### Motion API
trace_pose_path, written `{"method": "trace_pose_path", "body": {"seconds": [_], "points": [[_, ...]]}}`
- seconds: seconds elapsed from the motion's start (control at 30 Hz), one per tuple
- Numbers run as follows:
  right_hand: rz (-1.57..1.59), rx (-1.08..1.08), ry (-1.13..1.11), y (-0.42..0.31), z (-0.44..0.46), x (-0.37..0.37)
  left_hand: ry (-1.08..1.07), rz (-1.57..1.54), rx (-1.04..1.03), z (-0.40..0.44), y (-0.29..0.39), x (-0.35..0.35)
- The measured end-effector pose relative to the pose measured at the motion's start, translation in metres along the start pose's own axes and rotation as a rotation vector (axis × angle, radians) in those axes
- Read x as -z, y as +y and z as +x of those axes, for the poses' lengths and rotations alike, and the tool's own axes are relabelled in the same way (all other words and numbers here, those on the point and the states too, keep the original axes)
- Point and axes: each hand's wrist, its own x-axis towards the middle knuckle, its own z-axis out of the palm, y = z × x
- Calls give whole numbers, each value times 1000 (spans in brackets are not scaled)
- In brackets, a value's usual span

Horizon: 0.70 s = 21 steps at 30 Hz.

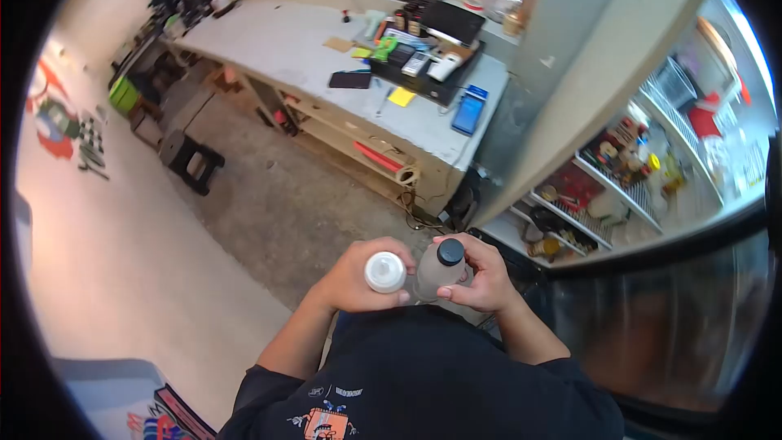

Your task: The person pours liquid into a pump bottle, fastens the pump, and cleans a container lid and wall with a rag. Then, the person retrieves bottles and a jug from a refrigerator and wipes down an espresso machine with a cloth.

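Note:
My left hand [358, 277] is wrapped round a container with a white round cap [384, 272]; its body is mostly hidden below the cap and by my fingers. Close beside it, my right hand [484, 274] grips a translucent greyish bottle [437, 279] with a black screw cap. Both are held upright in front of my dark shirt [407, 367], caps towards me. Whether the two containers touch is hard to make out.
Ahead stands a long white counter [285, 45] with a black tray of small items, a dark phone [350, 80] and a blue device [469, 111]. To the right, an open fridge [603, 187] shows stocked wire shelves. A black stool [191, 159] stands on the concrete floor [269, 187].

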Motion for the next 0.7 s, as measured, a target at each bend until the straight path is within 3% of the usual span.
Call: {"method": "trace_pose_path", "body": {"seconds": [0.07, 0.13, 0.23, 0.37, 0.6, 0.7], "points": [[0, 120, -33, 2, 29, -22, 32, 11, -46, -10, 4, 18], [65, 81, -80, -1, 52, -45, 90, -26, -180, -23, 3, 40], [115, 79, -121, -6, 95, -85, 24, -45, -75, -52, 9, 89], [156, 170, -160, -14, 158, -148, 81, -21, -136, -92, 11, 147], [362, 102, -220, -10, 238, -256, 147, -25, -150, -151, -6, 237], [300, 95, -242, -2, 264, -280, 183, -34, -133, -170, -15, 266]]}}
